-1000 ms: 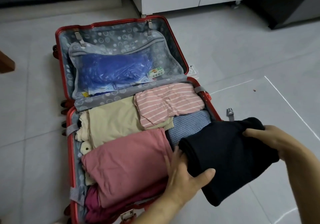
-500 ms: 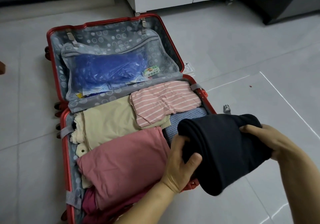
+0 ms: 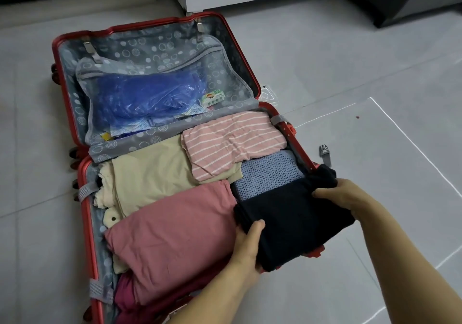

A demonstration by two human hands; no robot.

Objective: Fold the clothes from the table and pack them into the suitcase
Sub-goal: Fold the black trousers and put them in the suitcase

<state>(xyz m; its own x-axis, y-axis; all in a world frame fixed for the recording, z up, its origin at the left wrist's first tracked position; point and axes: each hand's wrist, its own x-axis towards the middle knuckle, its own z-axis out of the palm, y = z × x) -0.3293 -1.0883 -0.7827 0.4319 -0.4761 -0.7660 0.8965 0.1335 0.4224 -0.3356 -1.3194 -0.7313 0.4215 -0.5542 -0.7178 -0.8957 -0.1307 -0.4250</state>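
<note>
My left hand (image 3: 246,246) gripped the near edge of the folded navy garment (image 3: 295,223), thumb over the top and fingers hidden beneath. My right hand (image 3: 342,195) curled over its far-right end, thumb out of sight. The garment hung between both hands above the near right corner of the red suitcase (image 3: 83,198). Its long axis ran across that corner from hand to hand, and its right end overhung the suitcase's right rim. Of the two hands, the left was nearer the suitcase's interior while the right sat out over the rim, so the bundle likely needed to come inward and down. Inside the suitcase, a blue mesh piece (image 3: 265,173) showed just beyond the bundle, a pink garment (image 3: 175,236) lay beside it, and a striped top (image 3: 232,141) and cream piece (image 3: 150,173) lay nearer the hinge.
</note>
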